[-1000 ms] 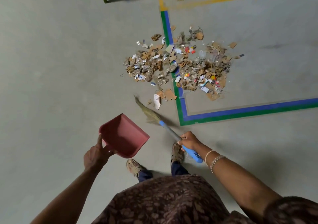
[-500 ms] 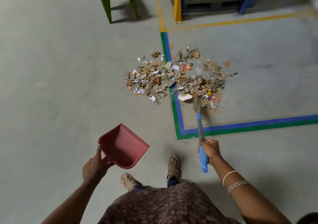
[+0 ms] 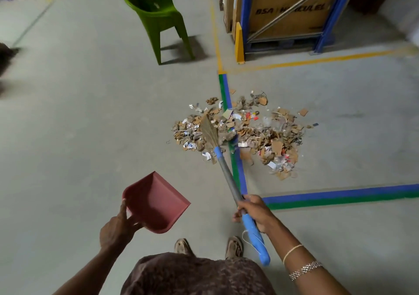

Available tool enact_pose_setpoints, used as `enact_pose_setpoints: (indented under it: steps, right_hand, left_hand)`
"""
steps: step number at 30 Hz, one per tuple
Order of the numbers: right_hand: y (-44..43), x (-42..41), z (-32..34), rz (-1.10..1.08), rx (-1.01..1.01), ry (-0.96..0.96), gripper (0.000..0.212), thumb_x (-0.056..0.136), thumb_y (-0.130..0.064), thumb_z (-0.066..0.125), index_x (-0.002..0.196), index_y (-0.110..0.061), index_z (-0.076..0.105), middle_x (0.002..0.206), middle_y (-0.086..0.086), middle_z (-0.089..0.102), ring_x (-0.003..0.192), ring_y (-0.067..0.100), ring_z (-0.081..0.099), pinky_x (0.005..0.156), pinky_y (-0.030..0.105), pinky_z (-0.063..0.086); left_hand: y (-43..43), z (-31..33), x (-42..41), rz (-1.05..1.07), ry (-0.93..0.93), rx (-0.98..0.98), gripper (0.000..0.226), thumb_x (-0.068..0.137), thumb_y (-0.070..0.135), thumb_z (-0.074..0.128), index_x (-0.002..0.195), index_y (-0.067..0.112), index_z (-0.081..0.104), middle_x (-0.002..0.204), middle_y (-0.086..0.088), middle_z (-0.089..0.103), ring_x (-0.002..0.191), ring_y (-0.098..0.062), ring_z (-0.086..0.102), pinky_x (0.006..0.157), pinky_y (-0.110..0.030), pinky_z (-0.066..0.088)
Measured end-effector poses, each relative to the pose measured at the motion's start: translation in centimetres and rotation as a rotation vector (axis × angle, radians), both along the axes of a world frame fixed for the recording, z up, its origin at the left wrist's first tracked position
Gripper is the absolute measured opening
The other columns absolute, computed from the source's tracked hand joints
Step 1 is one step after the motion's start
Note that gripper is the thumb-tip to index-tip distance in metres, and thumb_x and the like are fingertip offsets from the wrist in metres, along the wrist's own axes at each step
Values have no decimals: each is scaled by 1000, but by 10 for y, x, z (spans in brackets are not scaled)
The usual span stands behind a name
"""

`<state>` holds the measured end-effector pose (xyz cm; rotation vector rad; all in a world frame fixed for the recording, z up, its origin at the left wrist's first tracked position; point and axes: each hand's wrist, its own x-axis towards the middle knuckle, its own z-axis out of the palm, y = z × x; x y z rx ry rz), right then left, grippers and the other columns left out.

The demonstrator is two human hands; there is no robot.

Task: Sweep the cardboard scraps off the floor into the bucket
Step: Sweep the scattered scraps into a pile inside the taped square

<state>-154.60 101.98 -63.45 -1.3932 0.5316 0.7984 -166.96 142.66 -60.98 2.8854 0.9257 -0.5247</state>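
A pile of cardboard scraps (image 3: 260, 133) mixed with paper bits lies on the grey floor, across the blue and green tape line (image 3: 237, 165). My right hand (image 3: 255, 210) grips the blue-handled broom (image 3: 229, 181), whose bristles (image 3: 208, 131) rest on the left part of the pile. My left hand (image 3: 118, 229) holds a red dustpan (image 3: 156, 201) in the air, nearer to me and left of the pile. No bucket is in view.
A green plastic chair (image 3: 158, 20) stands beyond the pile to the left. A blue rack with a large cardboard box (image 3: 288, 8) and a yellow guard post (image 3: 239, 42) stand at the back right. My sandalled feet (image 3: 233, 247) are below.
The broom head has swung from the pile's right front over to its left side. The view has tilted up, showing the chair and rack. The dustpan hand has stayed in place.
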Motion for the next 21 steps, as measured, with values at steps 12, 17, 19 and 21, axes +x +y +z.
enact_pose_setpoints:
  steps: [12,17,19,21]
  right_hand:
    - [98,63,-34,510,-329,-115,22,96,-23,59,84,-6,52,53,6,56,45,22,54,45,29,46]
    - [179,117,-56,570,-360,-121,20,91,-26,58,92,-8,52,57,5,57,46,21,55,47,30,47]
    - [221,143,-64,577,-366,-102,19,91,-25,58,93,-8,51,59,7,58,45,20,55,46,31,47]
    - [266,170,-74,586,-391,-79,17,91,-23,58,92,-9,49,63,9,58,42,20,54,45,30,46]
  left_hand:
    - [81,-13,35,102,1,-48,112,70,78,66,156,36,9,97,-7,75,86,-32,70,60,-34,45]
    - [143,-35,82,94,67,-77,112,71,79,65,157,36,8,96,-5,74,86,-29,71,59,-33,46]
    - [172,-43,108,90,73,-95,112,72,78,65,157,36,7,95,-4,74,85,-28,71,59,-33,45]
    - [203,-52,135,64,84,-93,113,72,77,66,158,34,8,94,-4,74,85,-28,71,59,-33,45]
